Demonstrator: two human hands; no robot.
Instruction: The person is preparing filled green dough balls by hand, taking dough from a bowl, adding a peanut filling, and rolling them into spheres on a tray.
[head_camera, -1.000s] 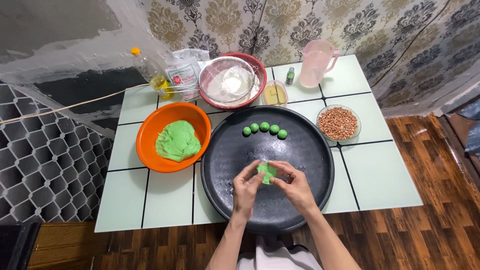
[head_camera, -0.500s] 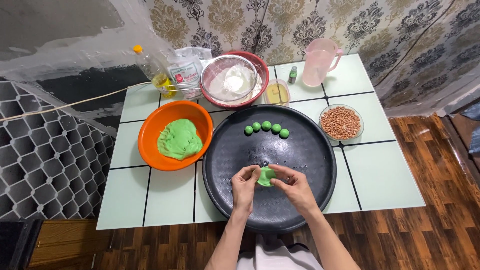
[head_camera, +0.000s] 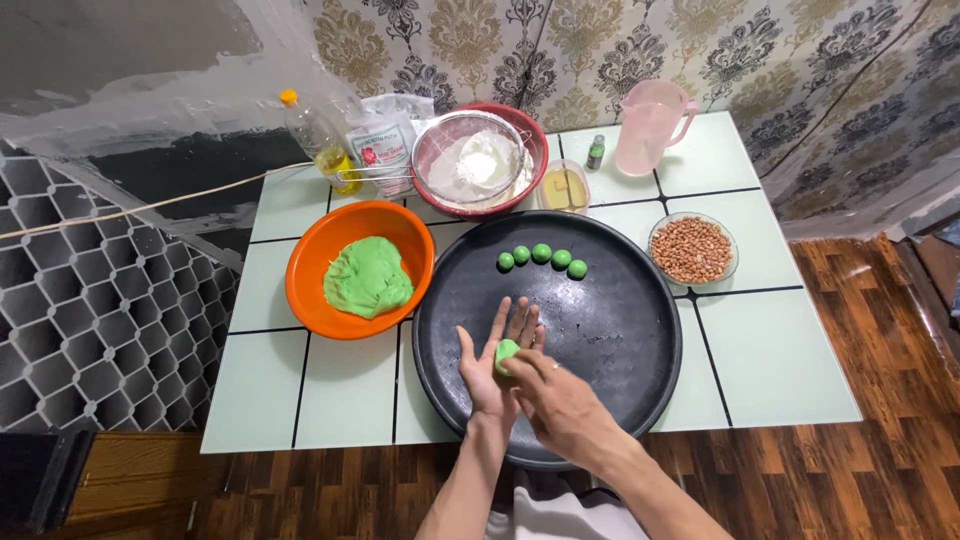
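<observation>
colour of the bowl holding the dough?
Orange bowl, with green dough inside; head view.

Home kitchen corner: tiled table (head_camera: 770, 370), dough bowl (head_camera: 310, 300), patterned wallpaper (head_camera: 800, 60).

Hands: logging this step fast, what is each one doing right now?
Left hand: open, palm up, green dough ball on it.
Right hand: flat, pressing the ball.

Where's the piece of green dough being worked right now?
In the head view, the green dough piece lies on the open left hand with the right hand pressed over it, above the near part of the black round tray.
</observation>
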